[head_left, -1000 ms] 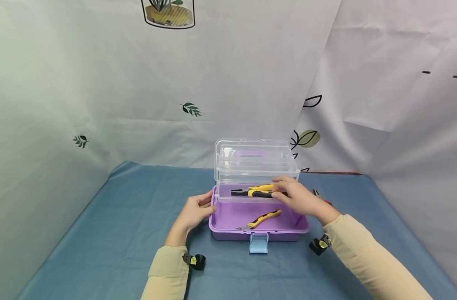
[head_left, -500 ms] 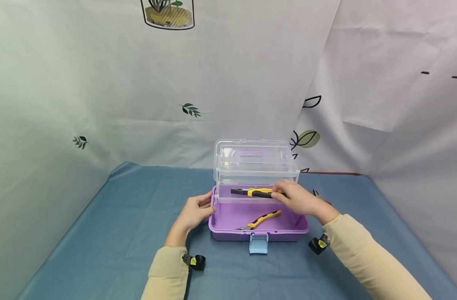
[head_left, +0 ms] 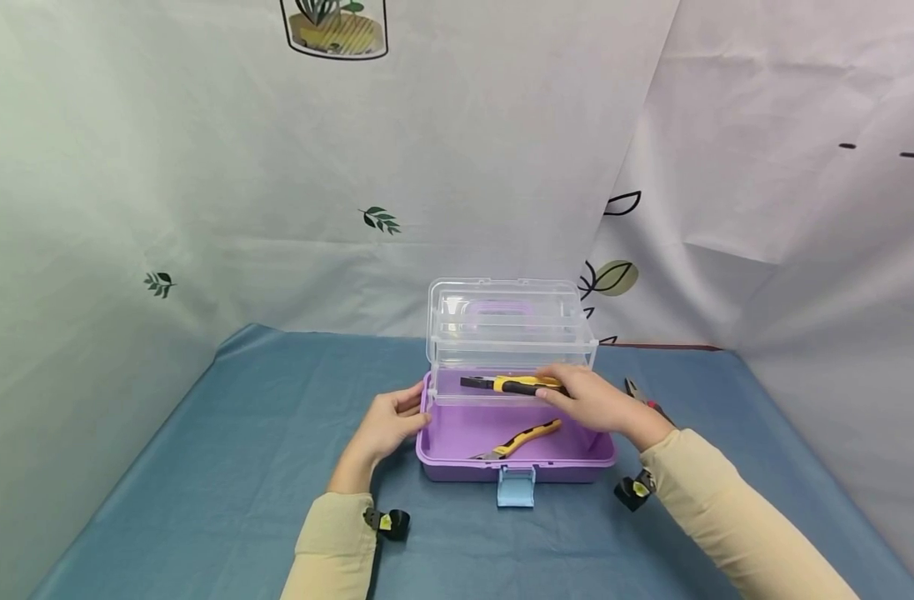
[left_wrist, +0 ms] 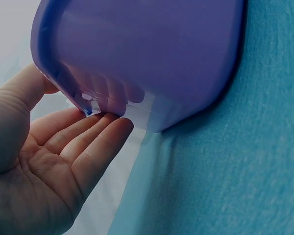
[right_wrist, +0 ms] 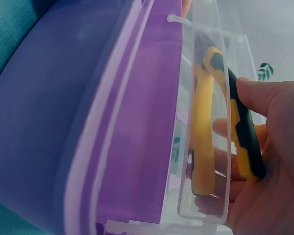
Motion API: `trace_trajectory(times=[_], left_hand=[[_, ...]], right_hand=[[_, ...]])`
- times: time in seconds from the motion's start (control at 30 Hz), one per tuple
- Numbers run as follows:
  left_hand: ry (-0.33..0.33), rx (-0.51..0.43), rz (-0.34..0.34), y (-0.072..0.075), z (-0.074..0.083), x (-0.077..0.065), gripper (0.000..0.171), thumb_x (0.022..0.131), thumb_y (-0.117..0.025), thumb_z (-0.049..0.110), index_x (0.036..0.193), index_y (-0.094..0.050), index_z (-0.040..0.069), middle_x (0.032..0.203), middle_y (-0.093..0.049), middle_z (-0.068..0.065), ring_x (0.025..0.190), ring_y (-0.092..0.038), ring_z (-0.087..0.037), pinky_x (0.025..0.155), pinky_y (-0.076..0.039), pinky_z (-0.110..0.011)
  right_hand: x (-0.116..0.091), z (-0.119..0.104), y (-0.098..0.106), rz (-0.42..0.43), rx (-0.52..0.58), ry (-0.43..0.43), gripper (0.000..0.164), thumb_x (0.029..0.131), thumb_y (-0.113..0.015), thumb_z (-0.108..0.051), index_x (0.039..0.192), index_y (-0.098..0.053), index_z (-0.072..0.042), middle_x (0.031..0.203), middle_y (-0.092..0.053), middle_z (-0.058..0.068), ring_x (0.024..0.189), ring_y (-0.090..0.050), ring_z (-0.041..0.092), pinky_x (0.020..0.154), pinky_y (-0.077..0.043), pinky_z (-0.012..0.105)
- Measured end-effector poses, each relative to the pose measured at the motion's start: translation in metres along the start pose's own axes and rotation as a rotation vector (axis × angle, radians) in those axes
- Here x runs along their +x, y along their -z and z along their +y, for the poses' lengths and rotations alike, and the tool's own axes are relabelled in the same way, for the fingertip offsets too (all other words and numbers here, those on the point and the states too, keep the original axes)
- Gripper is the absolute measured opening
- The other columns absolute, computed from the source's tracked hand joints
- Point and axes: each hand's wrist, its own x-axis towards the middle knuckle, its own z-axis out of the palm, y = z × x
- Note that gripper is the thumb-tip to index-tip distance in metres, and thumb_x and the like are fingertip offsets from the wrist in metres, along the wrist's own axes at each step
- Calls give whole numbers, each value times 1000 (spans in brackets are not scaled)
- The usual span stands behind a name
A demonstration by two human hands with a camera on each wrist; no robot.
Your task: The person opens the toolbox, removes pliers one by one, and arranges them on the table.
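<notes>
A purple toolbox stands with its clear lid raised. My left hand holds its left end, thumb at the rim and fingertips against the back, as the left wrist view shows. Black-jawed pliers with yellow and black handles lie at the clear tray. My right hand pinches a handle of them. In the right wrist view, the thumb presses a black-and-yellow handle above the tray edge, with fingers behind, partly seen through the plastic. Yellow-handled pliers lie on the toolbox bottom.
Pliers with a red handle lie right of the toolbox, partly behind the right forearm. A light blue latch hangs open at the front. Blue cloth covers the table; a pale printed curtain stands behind.
The handles of the pliers in the tray look closer together than a second ago. My right hand has shifted slightly left; the left hand stays at the toolbox.
</notes>
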Motion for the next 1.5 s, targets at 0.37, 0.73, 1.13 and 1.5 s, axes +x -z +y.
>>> trace_trajectory(times=[0.37, 0.73, 1.13, 1.5], left_hand=[[-60, 36, -17, 0, -2, -2, 62, 84, -64, 2, 140, -39, -5, 134, -48, -30, 121, -52, -39, 87, -55, -38], [16, 19, 12, -1, 0, 2, 60, 85, -64, 0, 141, -41, 1, 136, -51, -25, 124, -52, -36, 91, -53, -40], [12, 32, 15, -1, 1, 1, 59, 86, -63, 0, 141, -41, 0, 135, -51, -26, 123, -52, -37, 91, -53, -41], [22, 38, 15, 0, 0, 2, 60, 86, -63, 1, 141, -41, 1, 136, -50, -25, 124, -51, -36, 91, -53, -41]], right_hand=[[-2, -2, 4, 8, 51, 57, 46, 96, -53, -34, 129, -54, -3, 125, -60, 14, 114, -57, 29, 95, -49, 49], [-8, -6, 15, 49, 18, 61, 51, 91, -63, -27, 130, -52, 4, 131, -54, 22, 125, -46, 40, 103, -40, 56], [-9, -8, 24, -16, -6, -14, 64, 86, -69, -25, 136, -45, 7, 135, -48, 24, 124, -42, 39, 102, -39, 57], [-5, -14, 24, -46, -9, -69, 63, 82, -72, -23, 134, -48, 4, 126, -51, 19, 115, -44, 32, 96, -43, 52]])
